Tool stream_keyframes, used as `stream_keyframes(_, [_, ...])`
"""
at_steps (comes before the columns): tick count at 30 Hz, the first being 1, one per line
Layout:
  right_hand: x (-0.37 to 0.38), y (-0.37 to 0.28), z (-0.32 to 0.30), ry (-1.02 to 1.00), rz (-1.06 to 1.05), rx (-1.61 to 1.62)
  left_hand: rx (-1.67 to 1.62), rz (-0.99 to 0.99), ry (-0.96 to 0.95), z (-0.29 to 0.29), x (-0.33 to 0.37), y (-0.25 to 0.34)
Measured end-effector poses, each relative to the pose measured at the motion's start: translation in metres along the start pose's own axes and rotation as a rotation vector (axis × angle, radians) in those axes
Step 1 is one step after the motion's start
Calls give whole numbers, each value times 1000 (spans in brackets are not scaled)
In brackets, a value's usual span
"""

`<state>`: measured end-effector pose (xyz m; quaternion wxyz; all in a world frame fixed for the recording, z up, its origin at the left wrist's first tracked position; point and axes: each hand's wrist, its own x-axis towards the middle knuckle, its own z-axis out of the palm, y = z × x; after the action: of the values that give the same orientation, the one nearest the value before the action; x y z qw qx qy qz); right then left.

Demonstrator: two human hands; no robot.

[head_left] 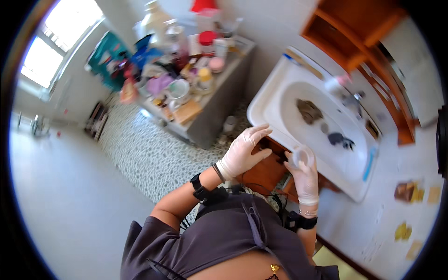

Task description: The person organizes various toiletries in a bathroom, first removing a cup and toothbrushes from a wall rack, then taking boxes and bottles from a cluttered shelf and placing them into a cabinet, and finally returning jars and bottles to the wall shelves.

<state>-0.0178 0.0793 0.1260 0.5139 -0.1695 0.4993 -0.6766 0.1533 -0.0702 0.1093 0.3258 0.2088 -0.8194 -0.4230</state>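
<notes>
Both hands wear pale thin gloves. My left hand (243,152) is raised before the sink's near left edge, its thumb apart from the fingers and nothing in it. My right hand (305,181) grips a small translucent cup (303,156) with a round rim, close to the front edge of the white sink (264,105). Inside the basin lie a crumpled brown cloth-like piece (309,111) and a dark grey piece (339,139); blur hides what exactly they are.
A tap (355,100) and a pink-topped pump bottle (337,83) stand behind the basin. A blue strip-like thing (369,164) lies on the sink's right rim. An orange wooden cabinet (347,35) hangs above. Bottles and tubs crowd a grey ledge (219,109) at left.
</notes>
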Motion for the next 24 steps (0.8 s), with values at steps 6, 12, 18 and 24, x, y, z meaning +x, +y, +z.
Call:
stream_keyframes(6, [27,29,8,-4,42,263,321,-208,336,-80,-12,-74])
stream_keyframes(12, [46,32,14,94,149,196,312,-144,346,-115,74,-119])
stream_keyframes(18, [39,28,9,253,128,128,1115,-27,2,-134,239,-174])
stream_keyframes(24, [24,17,1,397,69,175,1739,-219,-403,-161,369,-225])
